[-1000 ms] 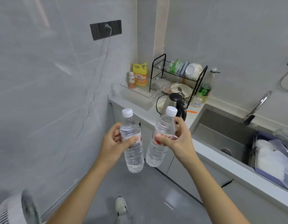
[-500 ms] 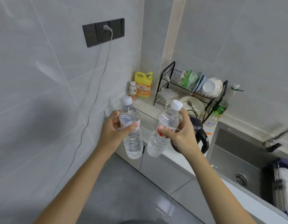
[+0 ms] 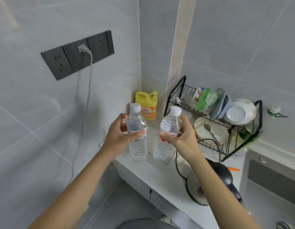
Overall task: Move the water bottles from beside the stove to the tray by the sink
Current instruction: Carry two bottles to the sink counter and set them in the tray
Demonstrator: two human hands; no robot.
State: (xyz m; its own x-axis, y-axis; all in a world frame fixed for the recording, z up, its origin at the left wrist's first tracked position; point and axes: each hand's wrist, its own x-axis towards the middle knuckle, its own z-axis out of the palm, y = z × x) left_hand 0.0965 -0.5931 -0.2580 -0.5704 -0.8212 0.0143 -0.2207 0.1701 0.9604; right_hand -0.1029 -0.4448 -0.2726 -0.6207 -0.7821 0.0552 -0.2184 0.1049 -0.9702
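Note:
My left hand [image 3: 119,133] grips one clear water bottle [image 3: 138,146] with a white cap and red-and-white label. My right hand [image 3: 182,134] grips a second, matching water bottle [image 3: 165,146], tilted a little to the right. Both bottles hang just above the near edge of a clear glass tray [image 3: 167,161] on the white counter [image 3: 153,176] in the corner. The tray's rim shows below and behind the bottles.
A yellow detergent jug [image 3: 147,104] stands at the back of the corner. A black dish rack [image 3: 214,123] with plates and bowls fills the right of the counter. A black kettle [image 3: 221,177] and its cord lie under my right forearm. The sink [image 3: 274,187] is at right.
I have stepped closer to the corner. Both hands have carried the bottles forward, from over the floor to above the counter's edge by the tray.

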